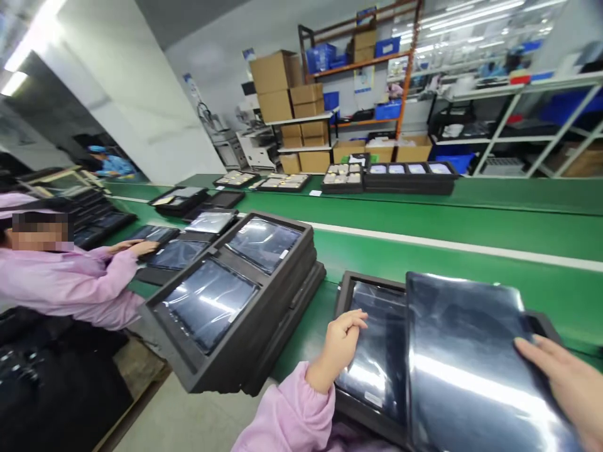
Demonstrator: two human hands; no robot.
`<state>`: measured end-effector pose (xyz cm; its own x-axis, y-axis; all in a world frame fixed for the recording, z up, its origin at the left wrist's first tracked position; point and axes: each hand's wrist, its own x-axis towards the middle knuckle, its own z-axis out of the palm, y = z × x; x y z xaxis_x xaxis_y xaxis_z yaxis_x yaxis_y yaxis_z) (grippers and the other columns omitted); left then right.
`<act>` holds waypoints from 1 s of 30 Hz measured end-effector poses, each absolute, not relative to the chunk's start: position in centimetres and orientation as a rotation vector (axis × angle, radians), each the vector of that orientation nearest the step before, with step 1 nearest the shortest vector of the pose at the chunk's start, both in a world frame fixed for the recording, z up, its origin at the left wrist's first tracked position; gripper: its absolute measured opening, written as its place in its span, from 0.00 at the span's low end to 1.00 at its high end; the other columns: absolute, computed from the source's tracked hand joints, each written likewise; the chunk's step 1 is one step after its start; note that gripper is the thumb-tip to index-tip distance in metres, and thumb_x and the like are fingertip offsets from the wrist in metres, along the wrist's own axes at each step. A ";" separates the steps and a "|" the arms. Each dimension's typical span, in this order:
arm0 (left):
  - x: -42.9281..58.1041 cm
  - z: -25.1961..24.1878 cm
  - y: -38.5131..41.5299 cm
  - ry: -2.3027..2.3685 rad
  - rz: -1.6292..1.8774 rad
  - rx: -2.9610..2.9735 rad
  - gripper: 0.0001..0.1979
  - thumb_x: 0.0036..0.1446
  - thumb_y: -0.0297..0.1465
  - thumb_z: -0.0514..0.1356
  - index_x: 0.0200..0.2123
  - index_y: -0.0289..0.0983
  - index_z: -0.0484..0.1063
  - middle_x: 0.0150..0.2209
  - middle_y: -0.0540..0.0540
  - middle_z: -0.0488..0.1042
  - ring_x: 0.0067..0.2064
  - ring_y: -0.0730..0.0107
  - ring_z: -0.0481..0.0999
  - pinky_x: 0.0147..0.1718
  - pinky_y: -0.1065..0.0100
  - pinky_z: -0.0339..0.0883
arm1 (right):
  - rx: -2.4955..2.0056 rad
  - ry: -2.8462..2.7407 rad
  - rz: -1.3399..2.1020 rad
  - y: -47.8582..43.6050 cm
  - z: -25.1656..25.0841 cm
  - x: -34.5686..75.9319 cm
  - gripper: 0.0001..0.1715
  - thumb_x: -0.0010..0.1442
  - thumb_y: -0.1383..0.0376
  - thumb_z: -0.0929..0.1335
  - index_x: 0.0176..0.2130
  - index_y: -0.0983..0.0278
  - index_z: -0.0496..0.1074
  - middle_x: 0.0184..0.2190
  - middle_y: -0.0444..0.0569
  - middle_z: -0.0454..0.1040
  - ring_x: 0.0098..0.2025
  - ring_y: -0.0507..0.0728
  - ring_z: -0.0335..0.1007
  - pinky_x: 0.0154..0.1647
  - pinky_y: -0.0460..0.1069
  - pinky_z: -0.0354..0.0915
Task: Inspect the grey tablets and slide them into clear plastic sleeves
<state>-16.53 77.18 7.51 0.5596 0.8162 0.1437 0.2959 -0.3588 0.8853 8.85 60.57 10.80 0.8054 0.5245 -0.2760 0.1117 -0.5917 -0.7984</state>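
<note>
My right hand [560, 376] holds the right edge of a large, glossy dark screen panel [466, 351], its thumb on the top face and its other fingers partly hidden. The panel is tilted above a black foam tray [346, 295] and covers the tray's right part. A second dark screen [377, 339] with a small white label lies in the tray's left compartment. Over the left edge of that screen is my left hand [343, 342], fingers curled together with nothing visible in them; I cannot tell whether it touches the screen.
To the left stands a stack of black foam trays [277, 301] with two screens in the top one. A co-worker in pink [70, 276] handles panels farther left. Several parts trays [342, 179] line the back of the green bench [471, 232].
</note>
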 end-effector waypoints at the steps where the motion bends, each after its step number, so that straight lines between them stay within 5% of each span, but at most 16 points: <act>1: -17.1 7.2 77.3 0.950 0.775 1.891 0.15 0.53 0.20 0.49 0.29 0.38 0.74 0.45 0.43 0.79 0.52 0.64 0.75 0.54 0.55 0.67 | -2.063 -0.394 0.675 62.0 10.2 7.4 0.32 0.45 0.44 0.62 0.47 0.53 0.67 0.41 0.65 0.74 0.50 0.71 0.70 0.38 0.58 0.72; 5: -18.2 5.4 76.9 1.022 0.821 1.844 0.15 0.50 0.19 0.50 0.32 0.39 0.74 0.43 0.43 0.80 0.48 0.65 0.77 0.54 0.56 0.67 | -1.869 -0.498 0.918 66.6 7.5 2.4 0.29 0.44 0.46 0.62 0.40 0.61 0.64 0.37 0.60 0.77 0.51 0.73 0.70 0.51 0.61 0.68; 9: -18.6 4.1 75.8 0.955 0.773 1.895 0.17 0.48 0.19 0.52 0.34 0.41 0.76 0.43 0.45 0.80 0.49 0.64 0.76 0.61 0.52 0.56 | -2.381 -0.897 0.760 67.8 5.0 1.8 0.26 0.49 0.42 0.57 0.34 0.58 0.63 0.34 0.60 0.77 0.46 0.77 0.72 0.50 0.67 0.65; 15: -18.5 3.7 75.7 0.938 0.749 1.880 0.18 0.44 0.17 0.54 0.34 0.42 0.76 0.44 0.45 0.79 0.49 0.62 0.76 0.62 0.51 0.54 | -2.539 -0.880 0.795 68.6 3.7 2.2 0.44 0.52 0.39 0.56 0.52 0.70 0.63 0.45 0.68 0.74 0.49 0.76 0.70 0.53 0.66 0.63; 20: -18.1 4.4 77.1 0.967 0.810 1.643 0.17 0.41 0.18 0.55 0.33 0.40 0.75 0.44 0.45 0.78 0.49 0.61 0.75 0.58 0.54 0.59 | -2.007 -0.569 0.990 69.3 5.3 0.6 0.36 0.49 0.43 0.64 0.45 0.68 0.70 0.42 0.61 0.77 0.49 0.70 0.72 0.49 0.58 0.68; 25: -16.5 6.6 81.1 1.013 0.807 1.465 0.27 0.47 0.30 0.60 0.53 0.32 0.64 0.53 0.32 0.69 0.50 0.55 0.72 0.51 0.51 0.63 | -1.471 -0.431 0.970 68.3 7.6 -1.4 0.28 0.42 0.51 0.74 0.39 0.66 0.73 0.32 0.51 0.79 0.37 0.64 0.75 0.37 0.53 0.70; 30: -15.7 10.3 81.8 0.695 0.783 1.325 0.26 0.41 0.49 0.65 0.36 0.33 0.74 0.34 0.41 0.78 0.36 0.59 0.77 0.38 0.61 0.70 | -1.217 -0.570 0.785 66.0 8.3 -1.2 0.26 0.40 0.51 0.78 0.37 0.61 0.75 0.30 0.48 0.77 0.34 0.59 0.73 0.39 0.53 0.69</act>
